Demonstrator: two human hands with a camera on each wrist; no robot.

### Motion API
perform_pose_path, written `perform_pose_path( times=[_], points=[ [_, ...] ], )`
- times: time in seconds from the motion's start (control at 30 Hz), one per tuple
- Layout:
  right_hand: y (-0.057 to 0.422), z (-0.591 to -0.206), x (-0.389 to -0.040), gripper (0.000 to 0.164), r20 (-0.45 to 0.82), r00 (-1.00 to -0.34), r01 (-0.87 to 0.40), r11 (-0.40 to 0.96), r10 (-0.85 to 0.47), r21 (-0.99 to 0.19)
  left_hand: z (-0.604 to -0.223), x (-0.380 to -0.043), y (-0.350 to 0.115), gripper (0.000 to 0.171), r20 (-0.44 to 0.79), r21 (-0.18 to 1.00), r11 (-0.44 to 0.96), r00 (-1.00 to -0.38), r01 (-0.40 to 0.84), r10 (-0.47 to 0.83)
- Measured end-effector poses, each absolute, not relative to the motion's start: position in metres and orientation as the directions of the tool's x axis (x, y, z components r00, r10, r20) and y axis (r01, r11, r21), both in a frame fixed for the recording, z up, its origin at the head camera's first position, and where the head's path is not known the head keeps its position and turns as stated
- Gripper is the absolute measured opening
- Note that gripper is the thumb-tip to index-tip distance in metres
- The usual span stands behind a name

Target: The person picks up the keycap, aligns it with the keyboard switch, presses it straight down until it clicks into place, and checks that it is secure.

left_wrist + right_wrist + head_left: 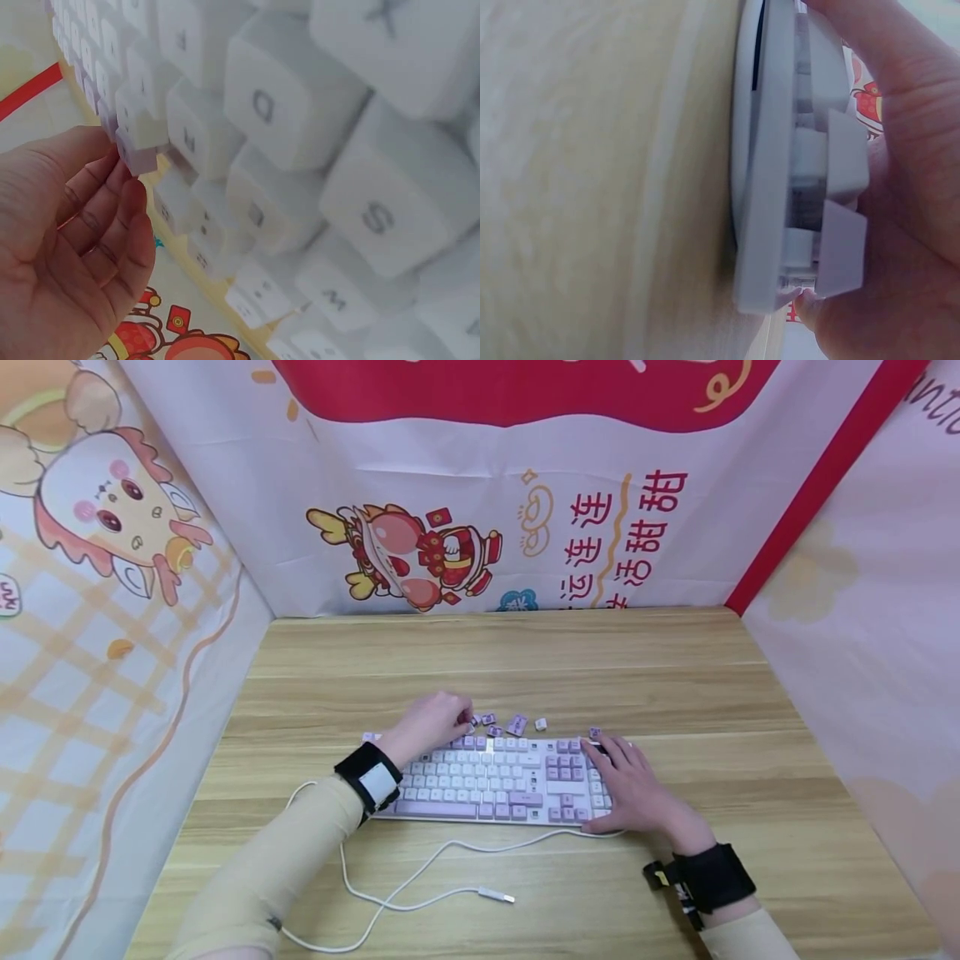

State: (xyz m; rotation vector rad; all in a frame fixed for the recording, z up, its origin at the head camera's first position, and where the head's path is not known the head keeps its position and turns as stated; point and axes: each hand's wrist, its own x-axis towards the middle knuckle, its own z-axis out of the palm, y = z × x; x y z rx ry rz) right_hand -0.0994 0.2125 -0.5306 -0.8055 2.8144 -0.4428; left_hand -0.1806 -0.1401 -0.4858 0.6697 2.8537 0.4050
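Keyboard (468, 783) seems stiff, light, best held by its end, where the right hand (634, 787) spreads wide; whether the left hand (431, 722) pinches anything, I cannot tell.

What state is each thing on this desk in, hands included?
Keyboard: incomplete, several key positions bare.
Loose keycaps: off the board, scattered beyond its far edge.
Cable: lying loose in curves.
Plug: not plugged in.
Left hand: fingers bent at the keyboard's far side, grip unclear.
Right hand: spread over the keyboard's right end.
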Motion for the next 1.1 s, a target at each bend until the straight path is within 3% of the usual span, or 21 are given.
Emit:
perform_pose_path(
  times=[0.5, 0.83, 1.1],
  points=[
    [0.213, -0.532, -0.100, 0.127, -0.079, -0.838, -0.489, 0.807, -0.540, -0.332, -0.492, -0.190, -0.132, 0.005, -0.137, 0.230, 0.861, -0.861, 0.454, 0.491],
    [0.214, -0.533, -0.100, 0.128, -0.091, -0.837, -0.487, 0.811, -0.539, -0.323, -0.489, -0.193, -0.142, 0.013, -0.202, 0.361, 0.865, -0.876, 0.349, 0.438],
    [0.213, -0.533, -0.101, 0.127, -0.087, -0.835, -0.490, 0.807, -0.543, -0.328, -0.488, -0.196, -0.151, 0.025, -0.196, 0.377, 0.848, -0.863, 0.372, 0.465]
  ],
)
